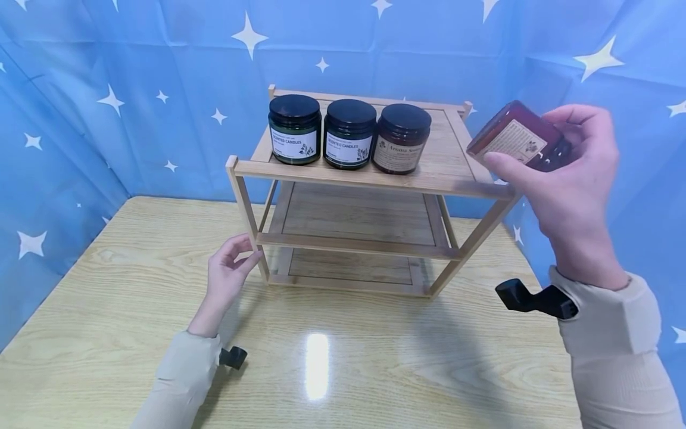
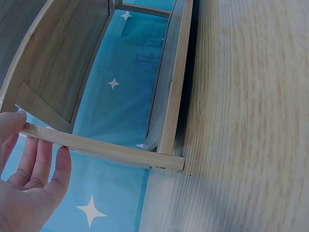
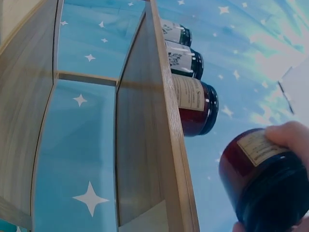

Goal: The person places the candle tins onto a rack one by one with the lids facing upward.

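My right hand (image 1: 581, 173) grips a dark red candle jar (image 1: 513, 136) with a cream label, tilted on its side, in the air by the right end of a three-tier wooden shelf (image 1: 370, 184). Its black lid (image 3: 277, 193) faces the right wrist camera. My left hand (image 1: 227, 268) pinches the shelf's front left leg (image 2: 91, 143) between thumb and fingers. Along the top tier stand two green candle jars (image 1: 295, 130) (image 1: 349, 134) with white labels. To their right is a dark red jar (image 1: 402, 140) with a cream label. All three are upright with black lids.
The shelf stands on a light wood-grain table (image 1: 343, 381). Blue curtains (image 1: 187, 89) with white stars hang behind and at both sides. A black wrist camera mount (image 1: 536, 298) sticks out from the right sleeve, another (image 1: 233, 357) from the left.
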Demonstrator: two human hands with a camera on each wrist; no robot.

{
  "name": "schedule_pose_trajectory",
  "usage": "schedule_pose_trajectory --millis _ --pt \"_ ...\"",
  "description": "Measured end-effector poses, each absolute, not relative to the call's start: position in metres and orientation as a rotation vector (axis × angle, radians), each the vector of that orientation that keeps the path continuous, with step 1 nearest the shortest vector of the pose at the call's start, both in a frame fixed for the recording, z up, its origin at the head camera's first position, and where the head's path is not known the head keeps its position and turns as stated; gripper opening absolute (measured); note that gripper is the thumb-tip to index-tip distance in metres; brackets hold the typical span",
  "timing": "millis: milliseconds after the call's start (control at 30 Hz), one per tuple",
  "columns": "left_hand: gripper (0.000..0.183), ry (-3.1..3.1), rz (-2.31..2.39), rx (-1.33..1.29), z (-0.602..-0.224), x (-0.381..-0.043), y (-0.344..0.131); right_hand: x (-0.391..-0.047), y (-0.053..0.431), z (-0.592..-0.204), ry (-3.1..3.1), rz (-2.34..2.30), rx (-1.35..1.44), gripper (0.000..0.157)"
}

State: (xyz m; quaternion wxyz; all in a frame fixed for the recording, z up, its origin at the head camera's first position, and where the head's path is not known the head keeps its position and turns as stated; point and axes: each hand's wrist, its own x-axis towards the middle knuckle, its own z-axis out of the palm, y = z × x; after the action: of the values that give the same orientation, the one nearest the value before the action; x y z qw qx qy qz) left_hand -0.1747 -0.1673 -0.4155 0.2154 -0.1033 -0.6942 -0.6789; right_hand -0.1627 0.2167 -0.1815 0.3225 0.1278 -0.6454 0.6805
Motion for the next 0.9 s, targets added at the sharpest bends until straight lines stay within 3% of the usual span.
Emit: schedule_pose_trajectory --millis 300,567,900 --pt "0.031 -1.947 -1.87 -0.272 -0.418 -0.175 -0.168 -0.165 0.219 -0.177 -1.779 1.731 0.337 0.054" --pt "0.031 -1.955 -1.865 -0.275 -0.417 -0.174 -0.168 -0.168 0.218 -0.175 -1.889 1.672 0.267 0.06" --pt "0.031 -1.948 -1.877 -0.259 -0.409 -0.171 -0.164 -0.179 0.214 -0.176 -1.904 1.696 0.302 0.053"
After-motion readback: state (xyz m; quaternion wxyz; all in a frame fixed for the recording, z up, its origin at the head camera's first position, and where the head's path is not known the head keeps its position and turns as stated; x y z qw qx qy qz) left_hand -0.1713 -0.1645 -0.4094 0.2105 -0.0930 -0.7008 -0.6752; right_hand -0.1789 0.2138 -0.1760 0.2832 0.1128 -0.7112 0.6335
